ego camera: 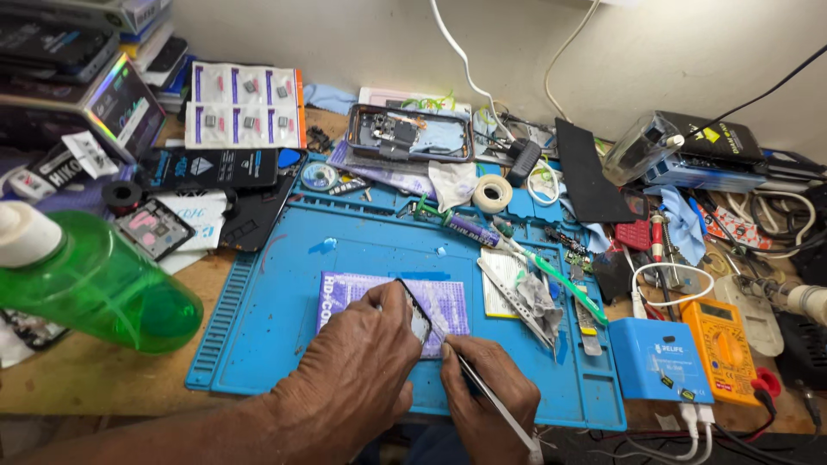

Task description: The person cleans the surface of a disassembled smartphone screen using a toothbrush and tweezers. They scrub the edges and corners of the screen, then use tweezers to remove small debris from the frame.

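On the blue work mat point(362, 250) lies a purple printed packet point(448, 306). My left hand point(357, 370) pins a small dark phone part point(417, 317) against that packet, fingers curled over it. My right hand point(491, 392) grips thin metal tweezers point(495, 400) like a pen, the tip touching the part's lower edge. Both hands sit at the mat's near edge, almost touching each other.
A green plastic bottle point(95, 284) lies at the left. An opened phone frame point(412, 133) rests at the back, a tape roll point(492, 193) and green toothbrush point(564, 284) to the right, then a blue box point(663, 362) and orange multimeter point(722, 349). Cables clutter the right side.
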